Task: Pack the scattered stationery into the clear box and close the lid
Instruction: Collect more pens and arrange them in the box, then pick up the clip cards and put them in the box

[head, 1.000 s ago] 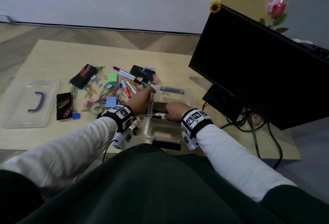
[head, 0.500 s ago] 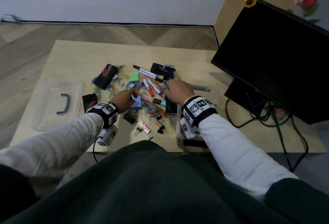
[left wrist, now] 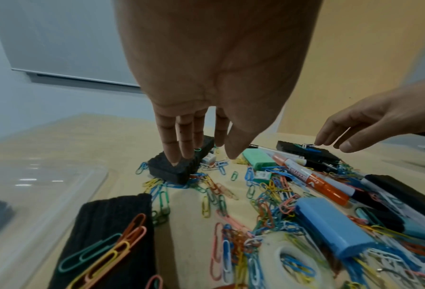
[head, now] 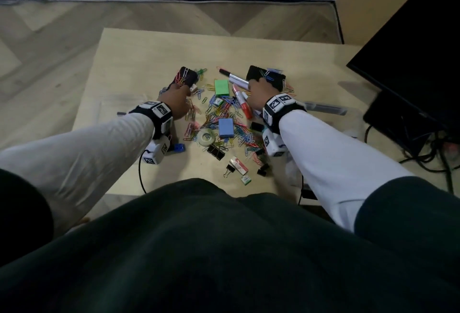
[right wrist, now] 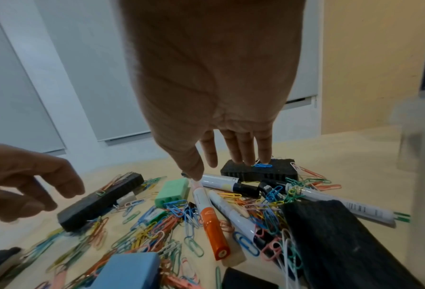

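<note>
Stationery lies scattered on the wooden table: coloured paper clips, markers, a green box, a blue box, a tape roll and binder clips. My left hand is open, its straight fingertips touching the far-left black eraser. My right hand is open too, fingertips on the far-right black eraser. The clear box stands right of my right wrist, mostly hidden by the arm.
The clear lid lies flat at the left, beside a third black eraser. A fourth eraser lies near the box. A black monitor and its cables fill the right side.
Both hands left the clear box and moved forward over the pile, the left to the far-left eraser, the right to the far-right one. The head view shifted left.
</note>
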A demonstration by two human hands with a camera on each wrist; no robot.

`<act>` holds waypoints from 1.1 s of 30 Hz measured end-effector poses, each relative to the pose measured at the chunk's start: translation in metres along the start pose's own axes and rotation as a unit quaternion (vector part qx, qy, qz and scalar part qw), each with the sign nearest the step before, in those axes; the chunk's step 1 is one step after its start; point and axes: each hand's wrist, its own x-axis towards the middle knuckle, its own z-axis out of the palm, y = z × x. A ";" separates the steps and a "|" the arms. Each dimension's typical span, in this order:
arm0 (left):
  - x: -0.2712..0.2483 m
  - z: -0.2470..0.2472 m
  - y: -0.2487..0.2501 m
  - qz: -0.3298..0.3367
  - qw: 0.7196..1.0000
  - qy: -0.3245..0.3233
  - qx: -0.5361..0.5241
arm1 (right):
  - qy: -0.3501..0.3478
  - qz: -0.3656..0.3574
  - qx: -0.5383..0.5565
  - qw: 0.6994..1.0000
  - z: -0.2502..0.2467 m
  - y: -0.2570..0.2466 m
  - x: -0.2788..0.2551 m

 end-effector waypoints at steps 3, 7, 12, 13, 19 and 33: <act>0.007 0.002 -0.009 -0.015 1.000 -0.014 0.004 | 0.007 0.016 -0.018 1.000 0.006 0.003 0.015; 0.013 0.004 -0.016 -0.040 0.999 -0.022 -0.008 | -0.004 0.033 -0.039 0.999 0.008 0.007 0.034; 0.019 0.004 -0.021 -0.058 0.998 -0.030 -0.002 | -0.004 0.058 -0.049 0.997 0.009 0.012 0.061; 0.020 0.004 -0.020 -0.054 0.998 -0.032 -0.002 | -0.005 0.066 -0.046 0.997 0.009 0.012 0.065; 0.030 0.004 -0.019 -0.053 0.998 -0.021 0.001 | -0.028 0.094 -0.030 0.995 0.025 0.013 0.070; 0.021 0.025 -0.004 -0.041 0.999 -0.033 0.001 | 0.031 0.140 -0.020 0.989 0.009 0.040 0.091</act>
